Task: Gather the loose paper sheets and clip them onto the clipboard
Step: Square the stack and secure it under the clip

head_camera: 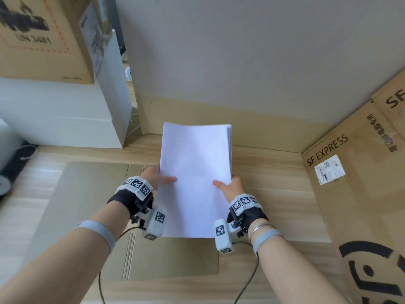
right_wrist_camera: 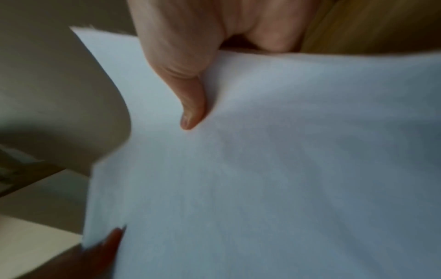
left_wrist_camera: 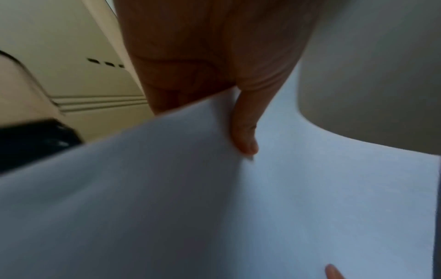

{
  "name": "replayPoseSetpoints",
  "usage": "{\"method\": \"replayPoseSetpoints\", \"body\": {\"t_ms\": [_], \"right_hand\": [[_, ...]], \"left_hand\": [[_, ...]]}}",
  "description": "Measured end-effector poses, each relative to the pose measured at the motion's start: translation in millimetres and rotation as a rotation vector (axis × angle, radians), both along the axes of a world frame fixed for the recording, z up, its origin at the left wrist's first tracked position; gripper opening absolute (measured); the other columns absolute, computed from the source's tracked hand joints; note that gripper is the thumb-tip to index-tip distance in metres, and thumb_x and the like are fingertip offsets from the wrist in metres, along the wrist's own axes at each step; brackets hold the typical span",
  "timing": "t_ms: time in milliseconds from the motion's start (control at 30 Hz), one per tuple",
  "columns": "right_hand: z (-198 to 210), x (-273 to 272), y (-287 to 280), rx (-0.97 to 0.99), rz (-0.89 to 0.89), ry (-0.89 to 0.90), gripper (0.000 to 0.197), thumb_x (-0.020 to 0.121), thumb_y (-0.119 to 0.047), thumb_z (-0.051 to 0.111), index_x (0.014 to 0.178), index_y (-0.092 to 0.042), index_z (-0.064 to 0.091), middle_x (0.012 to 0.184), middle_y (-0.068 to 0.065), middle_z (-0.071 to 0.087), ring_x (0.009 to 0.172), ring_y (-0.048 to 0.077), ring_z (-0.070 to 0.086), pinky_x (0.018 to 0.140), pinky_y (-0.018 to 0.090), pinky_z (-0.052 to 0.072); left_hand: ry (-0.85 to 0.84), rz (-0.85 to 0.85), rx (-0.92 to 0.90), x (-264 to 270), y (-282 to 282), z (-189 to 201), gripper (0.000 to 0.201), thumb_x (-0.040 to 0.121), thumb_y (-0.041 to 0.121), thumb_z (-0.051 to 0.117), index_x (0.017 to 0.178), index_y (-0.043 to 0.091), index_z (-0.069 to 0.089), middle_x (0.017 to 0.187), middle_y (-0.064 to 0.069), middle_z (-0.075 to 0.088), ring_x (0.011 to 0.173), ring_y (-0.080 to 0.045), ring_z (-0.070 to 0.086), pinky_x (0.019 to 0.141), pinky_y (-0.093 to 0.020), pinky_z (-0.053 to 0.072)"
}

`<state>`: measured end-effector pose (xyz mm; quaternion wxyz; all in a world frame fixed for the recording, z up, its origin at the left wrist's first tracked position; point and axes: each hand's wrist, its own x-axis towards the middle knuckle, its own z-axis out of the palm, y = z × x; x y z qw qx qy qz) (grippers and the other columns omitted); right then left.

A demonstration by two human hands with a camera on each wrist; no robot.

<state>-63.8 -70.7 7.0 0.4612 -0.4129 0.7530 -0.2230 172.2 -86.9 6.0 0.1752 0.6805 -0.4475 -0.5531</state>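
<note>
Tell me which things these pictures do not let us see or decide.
- Clipboard: none recognisable in any view; the paper stack hides part of the table.
- Sheet count: head view, edges too fine.
- Fingers of the left hand and right hand: behind the stack; only the thumbs show.
- Wrist views: blurred.
</note>
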Motion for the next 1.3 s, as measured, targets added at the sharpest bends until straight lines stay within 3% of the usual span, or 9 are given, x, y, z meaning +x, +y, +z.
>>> {"method": "replayPoseSetpoints", "body": {"t_ms": [100, 200, 333, 433, 567, 733, 933, 1133, 1300], "right_hand": [[-17.1, 3.6, 17.5, 0.192, 0.075, 0.044, 0.074, 0.087, -0.033, 0.063, 0.141, 0.004, 0.026, 0.142, 0.018, 0.041, 0.130, 0.032, 0.042, 0.102, 0.033, 0.036], [-37.4, 4.7, 33.3, 0.299, 0.118, 0.084, 0.078, 0.085, -0.036, 0.064, 0.141, 0.003, 0.027, 0.143, 0.018, 0.042, 0.129, 0.032, 0.045, 0.102, 0.034, 0.038], [-55.3, 3.0, 42.9, 0.321, 0.128, 0.100, 0.079, 0.077, -0.042, 0.071, 0.135, 0.002, 0.041, 0.134, 0.016, 0.053, 0.118, 0.031, 0.055, 0.101, 0.039, 0.045], [-57.6, -5.0, 46.9, 0.349, 0.100, 0.110, 0.080, 0.080, -0.041, 0.069, 0.138, 0.003, 0.034, 0.137, 0.016, 0.049, 0.123, 0.032, 0.050, 0.098, 0.034, 0.041], [-64.6, -19.8, 49.4, 0.310, 0.053, 0.087, 0.068, 0.077, -0.037, 0.073, 0.125, 0.004, 0.050, 0.123, 0.015, 0.060, 0.111, 0.031, 0.059, 0.095, 0.036, 0.046], [-72.7, -33.7, 52.7, 0.271, -0.005, 0.043, 0.056, 0.076, -0.030, 0.076, 0.117, 0.004, 0.059, 0.113, 0.016, 0.066, 0.103, 0.029, 0.062, 0.095, 0.036, 0.047], [-81.2, -40.0, 53.0, 0.289, 0.027, 0.079, 0.062, 0.075, -0.033, 0.076, 0.119, 0.006, 0.054, 0.117, 0.018, 0.063, 0.104, 0.030, 0.061, 0.094, 0.036, 0.047], [-88.6, -40.6, 43.5, 0.272, 0.035, 0.054, 0.055, 0.076, -0.030, 0.075, 0.116, 0.005, 0.059, 0.115, 0.018, 0.065, 0.100, 0.030, 0.063, 0.094, 0.037, 0.048], [-94.1, -44.8, 31.7, 0.282, 0.056, 0.074, 0.068, 0.074, -0.037, 0.075, 0.122, 0.004, 0.052, 0.120, 0.017, 0.062, 0.107, 0.032, 0.060, 0.094, 0.037, 0.047]], "left_hand": [[-0.096, -0.068, 0.070, 12.7, 17.1, -21.3, 0.034, 0.079, 0.019, 0.073, 0.106, 0.003, 0.060, 0.096, -0.015, 0.067, 0.084, -0.032, 0.066, 0.081, -0.042, 0.057], [-0.209, -0.090, 0.096, 22.4, 33.5, -43.0, 0.022, 0.082, 0.022, 0.069, 0.093, 0.007, 0.057, 0.077, -0.009, 0.063, 0.066, -0.024, 0.059, 0.067, -0.031, 0.052], [-0.525, -0.090, 0.085, 37.6, 52.2, -57.9, 0.036, 0.085, 0.025, 0.064, 0.113, 0.009, 0.050, 0.118, -0.014, 0.056, 0.102, -0.032, 0.058, 0.091, -0.037, 0.046], [-0.593, -0.108, 0.105, 36.5, 61.0, -62.4, 0.049, 0.083, 0.026, 0.066, 0.122, 0.006, 0.043, 0.127, -0.016, 0.049, 0.112, -0.034, 0.056, 0.094, -0.042, 0.046], [-0.658, -0.202, 0.088, 17.5, 56.1, -59.7, 0.042, 0.090, 0.024, 0.057, 0.123, 0.001, 0.044, 0.128, -0.018, 0.051, 0.115, -0.032, 0.055, 0.095, -0.035, 0.045], [-0.534, -0.177, 0.042, -5.6, 50.1, -61.1, 0.037, 0.088, 0.021, 0.055, 0.118, 0.000, 0.047, 0.128, -0.020, 0.047, 0.106, -0.034, 0.059, 0.089, -0.036, 0.048], [-0.545, -0.251, 0.017, -10.7, 50.3, -66.3, 0.054, 0.082, 0.033, 0.064, 0.121, 0.003, 0.043, 0.129, -0.017, 0.047, 0.113, -0.032, 0.054, 0.093, -0.038, 0.047], [-0.651, -0.316, -0.016, -13.9, 46.5, -65.6, 0.044, 0.085, 0.029, 0.055, 0.119, 0.003, 0.045, 0.122, -0.016, 0.053, 0.115, -0.031, 0.052, 0.089, -0.036, 0.048], [-0.665, -0.316, -0.009, -14.3, 44.3, -65.2, 0.045, 0.084, 0.032, 0.055, 0.119, 0.005, 0.046, 0.118, -0.014, 0.057, 0.114, -0.030, 0.052, 0.089, -0.036, 0.049]]}}
